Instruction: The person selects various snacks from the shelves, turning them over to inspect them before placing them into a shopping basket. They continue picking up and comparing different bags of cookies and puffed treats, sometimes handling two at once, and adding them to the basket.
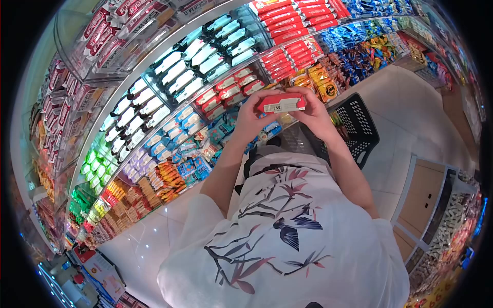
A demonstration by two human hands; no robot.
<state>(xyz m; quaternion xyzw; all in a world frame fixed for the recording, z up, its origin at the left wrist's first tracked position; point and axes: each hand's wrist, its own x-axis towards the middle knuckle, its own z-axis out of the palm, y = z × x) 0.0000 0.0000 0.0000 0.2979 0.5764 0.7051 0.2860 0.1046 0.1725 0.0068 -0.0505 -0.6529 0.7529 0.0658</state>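
Observation:
A small red and white snack packet (283, 104) is held up in front of my body, its pale printed label facing me. My left hand (250, 120) is closed around its left end. Around the right end curl the fingers of my right hand (317, 115). Just beyond both hands are shelf bins with red and white packets (231, 88) of similar colours, and orange-yellow packets (322, 82) farther right. A black perforated shopping basket (363, 119) is beside my right forearm; what bears it is hidden.
Curved tiered shelves with clear dividers hold black and white packets (179, 77), red bars (287, 23), blue packets (185, 126) and green ones (97, 167). Pale floor tiles (395, 102) lie to the right. A wooden-fronted cabinet (418, 197) with bins stands at lower right.

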